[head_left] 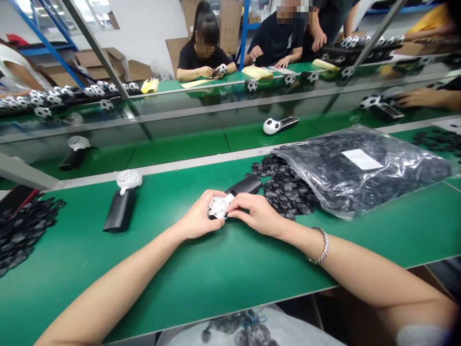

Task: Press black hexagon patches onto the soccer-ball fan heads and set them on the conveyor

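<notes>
My left hand [198, 216] is closed around the white, football-patterned round head of a handheld fan [217, 207], just above the green table. The fan's black handle [245, 185] points away to the right, toward a heap of small flat black pieces [291, 190]. At the right rim of the head, my right hand [254, 214] has thumb and forefinger pinched together. A small black piece shows at those fingertips, mostly hidden by them. A second fan [120, 206] with a white head and black handle lies on the table to the left.
A clear plastic bag [370, 168] full of black pieces lies at the right, and another black heap [29, 230] at the left. Beyond the table edge runs a green conveyor [180, 139] carrying fans. Co-workers sit opposite; a co-worker's hand [419, 97] reaches in at right.
</notes>
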`<action>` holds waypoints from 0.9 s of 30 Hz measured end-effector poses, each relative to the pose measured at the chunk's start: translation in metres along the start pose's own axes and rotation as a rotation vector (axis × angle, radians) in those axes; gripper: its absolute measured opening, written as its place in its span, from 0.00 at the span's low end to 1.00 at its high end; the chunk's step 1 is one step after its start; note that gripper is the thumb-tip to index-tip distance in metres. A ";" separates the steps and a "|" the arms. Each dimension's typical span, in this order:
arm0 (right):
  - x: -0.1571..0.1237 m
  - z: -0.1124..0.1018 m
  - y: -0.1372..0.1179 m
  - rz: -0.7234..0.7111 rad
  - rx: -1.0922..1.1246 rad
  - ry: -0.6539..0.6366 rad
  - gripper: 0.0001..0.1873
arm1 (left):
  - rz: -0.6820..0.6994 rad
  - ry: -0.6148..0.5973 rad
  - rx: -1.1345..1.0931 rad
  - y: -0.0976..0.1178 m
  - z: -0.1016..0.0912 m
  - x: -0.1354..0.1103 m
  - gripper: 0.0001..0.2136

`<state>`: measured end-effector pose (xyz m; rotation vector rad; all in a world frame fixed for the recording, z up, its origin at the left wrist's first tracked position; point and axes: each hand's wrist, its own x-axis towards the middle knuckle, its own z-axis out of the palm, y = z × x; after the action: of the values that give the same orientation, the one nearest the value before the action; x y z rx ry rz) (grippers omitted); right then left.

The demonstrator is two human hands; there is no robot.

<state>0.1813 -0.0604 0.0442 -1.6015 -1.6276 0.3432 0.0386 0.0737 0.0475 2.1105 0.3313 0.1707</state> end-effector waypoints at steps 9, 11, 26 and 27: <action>0.001 0.001 -0.002 0.116 0.078 0.045 0.03 | -0.034 0.097 -0.006 0.007 0.009 0.001 0.20; 0.002 0.002 -0.002 0.140 0.054 0.042 0.04 | -0.018 0.121 -0.007 0.008 0.010 0.001 0.19; -0.004 -0.060 0.029 0.183 -0.462 0.221 0.09 | -0.280 0.179 -0.746 -0.001 -0.019 0.000 0.22; -0.008 -0.061 0.036 0.194 -0.543 0.192 0.11 | -0.282 0.208 -0.766 0.001 -0.023 0.004 0.21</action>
<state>0.2478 -0.0826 0.0556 -2.1295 -1.4937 -0.1736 0.0365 0.0933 0.0604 1.2771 0.5769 0.2973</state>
